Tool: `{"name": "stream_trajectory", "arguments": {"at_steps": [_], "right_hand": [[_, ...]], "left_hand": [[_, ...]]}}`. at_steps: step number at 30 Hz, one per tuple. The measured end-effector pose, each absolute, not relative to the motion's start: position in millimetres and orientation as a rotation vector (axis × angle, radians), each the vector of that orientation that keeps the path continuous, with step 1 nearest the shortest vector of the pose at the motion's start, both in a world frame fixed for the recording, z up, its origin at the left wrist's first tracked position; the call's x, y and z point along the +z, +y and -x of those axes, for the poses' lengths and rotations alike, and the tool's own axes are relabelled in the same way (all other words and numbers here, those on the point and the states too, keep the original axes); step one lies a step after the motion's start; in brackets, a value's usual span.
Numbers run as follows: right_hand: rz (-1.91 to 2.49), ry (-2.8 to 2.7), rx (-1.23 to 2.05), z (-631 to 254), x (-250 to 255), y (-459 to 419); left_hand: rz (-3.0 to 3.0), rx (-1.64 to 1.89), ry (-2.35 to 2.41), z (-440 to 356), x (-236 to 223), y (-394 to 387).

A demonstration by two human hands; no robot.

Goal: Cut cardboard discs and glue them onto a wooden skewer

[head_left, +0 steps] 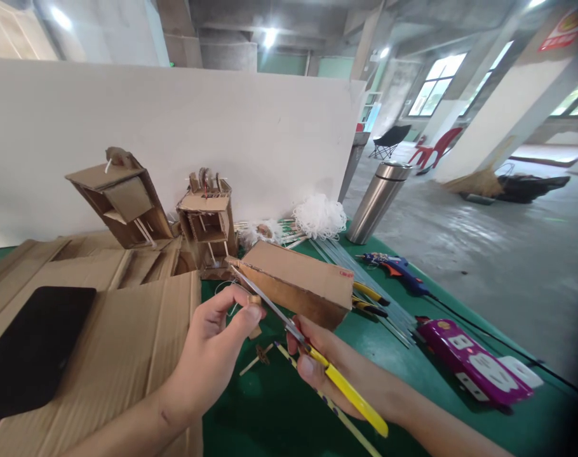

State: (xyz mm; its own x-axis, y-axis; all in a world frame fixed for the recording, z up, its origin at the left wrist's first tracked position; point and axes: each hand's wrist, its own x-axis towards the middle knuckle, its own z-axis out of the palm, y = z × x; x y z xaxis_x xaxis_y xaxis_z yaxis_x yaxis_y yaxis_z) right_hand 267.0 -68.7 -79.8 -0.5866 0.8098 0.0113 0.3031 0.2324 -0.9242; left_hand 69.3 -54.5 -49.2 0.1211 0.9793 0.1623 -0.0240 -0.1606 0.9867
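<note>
My left hand (222, 336) pinches a small cardboard piece (254, 299) between thumb and fingertips. My right hand (320, 362) grips a yellow-handled utility knife (349, 387). Its long metal blade points up and left, passing just beside the piece; whether they touch I cannot tell. Behind both hands lies a cardboard box (301, 270). Below them on the green table are a thin stick with a small cardboard disc (263, 355) and a yellow strip with dark marks (334, 406).
Two cardboard models (122, 197) stand at the back left, by flat cardboard sheets (165, 317) and a black tablet-like slab (36, 349). To the right are pliers (369, 295), clear glue sticks (356, 273), a glue gun (398, 270), a purple power strip (474, 362) and a steel flask (379, 203).
</note>
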Motion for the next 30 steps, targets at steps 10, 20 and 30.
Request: {"name": "stream_trajectory", "arguments": {"at_steps": [10,20,30], "right_hand": [[1.047,-2.031,1.334,-267.9,-81.0,-66.7],[1.035,-2.022,1.34,-266.9,-80.0,-67.3],[1.12,-2.033,1.262,-267.5,-77.6,-67.6]], "left_hand": [[-1.413,1.27,1.056,-69.2,-45.3,-55.0],[-1.415,1.271,1.057,-69.1,-49.7,-52.5],[-1.508,1.237,1.104,-65.0,-50.9,-52.4]]}}
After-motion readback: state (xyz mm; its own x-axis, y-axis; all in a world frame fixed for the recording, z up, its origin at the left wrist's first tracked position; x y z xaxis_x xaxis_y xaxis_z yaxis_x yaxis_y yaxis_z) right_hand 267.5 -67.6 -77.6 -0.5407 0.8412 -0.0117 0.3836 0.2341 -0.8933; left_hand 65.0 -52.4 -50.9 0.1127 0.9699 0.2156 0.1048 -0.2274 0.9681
